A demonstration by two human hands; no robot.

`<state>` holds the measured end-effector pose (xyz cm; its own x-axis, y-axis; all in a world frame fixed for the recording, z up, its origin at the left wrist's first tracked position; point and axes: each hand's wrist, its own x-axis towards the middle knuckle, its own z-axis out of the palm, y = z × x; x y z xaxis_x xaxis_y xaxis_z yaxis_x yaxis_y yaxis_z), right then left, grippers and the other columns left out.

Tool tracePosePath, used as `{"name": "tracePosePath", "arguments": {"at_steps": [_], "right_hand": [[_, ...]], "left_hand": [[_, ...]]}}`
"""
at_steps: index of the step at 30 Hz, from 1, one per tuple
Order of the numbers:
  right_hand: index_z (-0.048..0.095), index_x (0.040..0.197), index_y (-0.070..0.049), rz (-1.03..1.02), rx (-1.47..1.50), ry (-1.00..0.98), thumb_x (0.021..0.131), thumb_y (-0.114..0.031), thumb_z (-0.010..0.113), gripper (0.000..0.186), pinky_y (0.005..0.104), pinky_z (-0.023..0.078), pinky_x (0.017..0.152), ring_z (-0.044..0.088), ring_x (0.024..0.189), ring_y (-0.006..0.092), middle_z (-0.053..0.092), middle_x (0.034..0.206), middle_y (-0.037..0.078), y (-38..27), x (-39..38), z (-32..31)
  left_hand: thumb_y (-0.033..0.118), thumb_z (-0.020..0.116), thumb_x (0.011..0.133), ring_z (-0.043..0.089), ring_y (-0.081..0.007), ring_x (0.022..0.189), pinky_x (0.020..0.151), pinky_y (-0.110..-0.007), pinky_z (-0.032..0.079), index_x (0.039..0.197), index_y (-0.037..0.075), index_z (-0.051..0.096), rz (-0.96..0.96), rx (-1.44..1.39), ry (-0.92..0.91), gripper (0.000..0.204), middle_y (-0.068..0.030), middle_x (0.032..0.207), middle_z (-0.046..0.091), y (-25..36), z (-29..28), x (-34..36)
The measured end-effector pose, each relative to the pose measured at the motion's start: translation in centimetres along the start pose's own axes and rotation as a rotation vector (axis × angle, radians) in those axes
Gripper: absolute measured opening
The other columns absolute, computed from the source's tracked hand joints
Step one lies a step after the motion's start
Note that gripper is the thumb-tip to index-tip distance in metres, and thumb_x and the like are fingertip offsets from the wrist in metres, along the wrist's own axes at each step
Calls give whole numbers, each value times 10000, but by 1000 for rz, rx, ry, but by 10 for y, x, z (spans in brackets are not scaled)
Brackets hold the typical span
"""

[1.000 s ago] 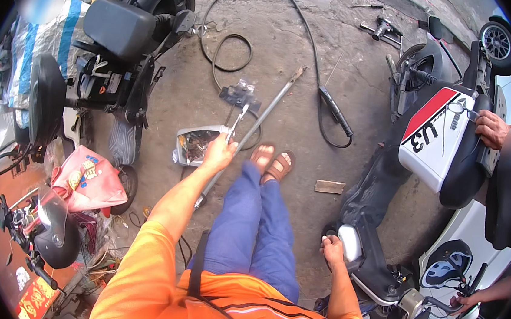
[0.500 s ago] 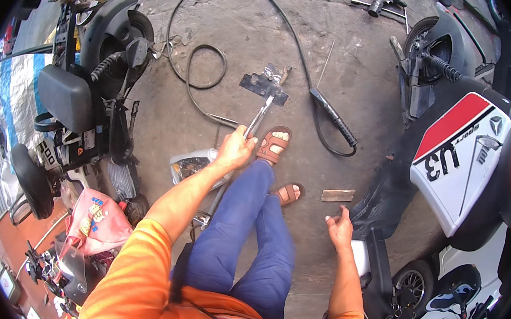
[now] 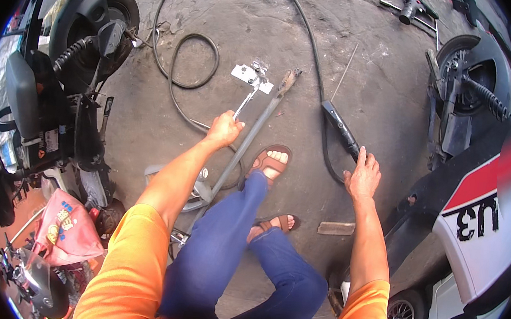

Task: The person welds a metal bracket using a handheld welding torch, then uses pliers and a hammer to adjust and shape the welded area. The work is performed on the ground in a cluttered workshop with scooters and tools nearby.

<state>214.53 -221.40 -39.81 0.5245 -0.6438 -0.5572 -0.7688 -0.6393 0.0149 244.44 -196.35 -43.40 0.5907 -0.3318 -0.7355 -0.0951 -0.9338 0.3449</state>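
Observation:
My left hand (image 3: 224,130) is closed round the handles of silver pliers (image 3: 246,102). Their far end meets a small flat metal bracket (image 3: 264,86), which catches the light and has dark holes. Just right of the bracket, a long grey metal tube (image 3: 251,133) slants from the ground ahead back beside my left leg. My right hand (image 3: 364,176) reaches forward with fingers apart, its fingertips at the rear end of a black welding electrode holder (image 3: 341,129). Whether they touch it I cannot tell. A thin electrode rod (image 3: 344,72) sticks out of the holder's far end.
A black cable (image 3: 171,79) loops over the ground. Scooters stand on both sides, with a rear wheel (image 3: 119,20) at left and a white-and-red body panel (image 3: 471,224) at right. A small wooden block (image 3: 336,228) lies near my right forearm. A power tool (image 3: 410,8) lies far right.
My right hand has moved forward to the electrode holder's rear end, fingers spreading. The pliers and bracket have tilted and shifted left of the tube's far end. My knees have spread and the view has shifted.

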Motion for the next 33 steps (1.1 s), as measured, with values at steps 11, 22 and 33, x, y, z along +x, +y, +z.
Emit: {"name": "tracePosePath", "arguments": {"at_steps": [11,22,33], "right_hand": [[487,1291,-130,6,109,250,771,-220,704,571,475,461,862,560,1037,356,564,1089,162,1,45,79],[535,1085,-24,-80,1190,8,818,-221,725,382,259,447,505,512,529,106,562,710,23,16,-41,-66],[524,1095,-12,-6,1467,41,827,-119,679,328,277,475,621,557,658,111,575,805,23,-50,-95,32]], "left_hand": [[280,679,818,645,-390,926,786,-453,496,958,7,589,161,-109,136,320,-233,918,660,-34,63,61],[263,649,841,617,-395,1015,844,-478,480,1075,46,580,164,-40,148,326,-214,1020,657,-11,58,76],[231,635,848,608,-419,1036,862,-479,473,1143,42,574,203,-28,124,356,-249,1031,650,-40,70,83]]}}
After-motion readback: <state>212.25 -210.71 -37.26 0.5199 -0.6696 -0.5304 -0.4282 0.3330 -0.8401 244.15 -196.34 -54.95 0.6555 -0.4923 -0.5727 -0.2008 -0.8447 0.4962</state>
